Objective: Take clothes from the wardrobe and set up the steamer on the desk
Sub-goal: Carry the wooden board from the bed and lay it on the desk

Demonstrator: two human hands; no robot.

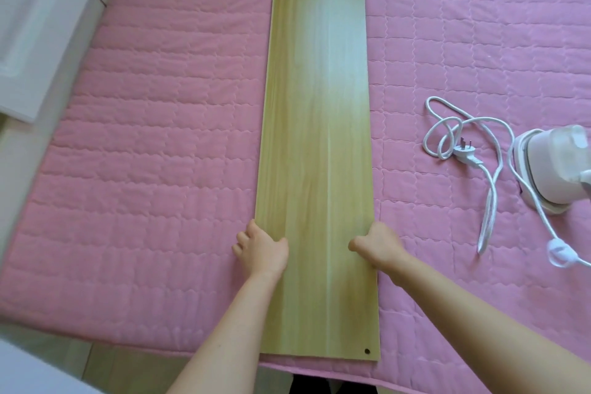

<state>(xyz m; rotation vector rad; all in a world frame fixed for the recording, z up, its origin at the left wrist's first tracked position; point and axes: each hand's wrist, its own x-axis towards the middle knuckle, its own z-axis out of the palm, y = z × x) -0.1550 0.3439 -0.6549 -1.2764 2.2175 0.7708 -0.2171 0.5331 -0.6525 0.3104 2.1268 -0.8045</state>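
So far both hands, left hand (pixel 260 251) and right hand (pixel 377 246), grip the long pale wooden board (pixel 316 150) on the pink quilt (pixel 153 169); white steamer (pixel 556 166) waits unplugged, no clothes visible

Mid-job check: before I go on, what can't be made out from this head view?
- Steamer: cut off by the right edge.
- Cord: its end runs out of view at the right.
- Left hand and right hand: the fingers under the wooden board are hidden by it.
- Clothes, wardrobe interior: not in view.
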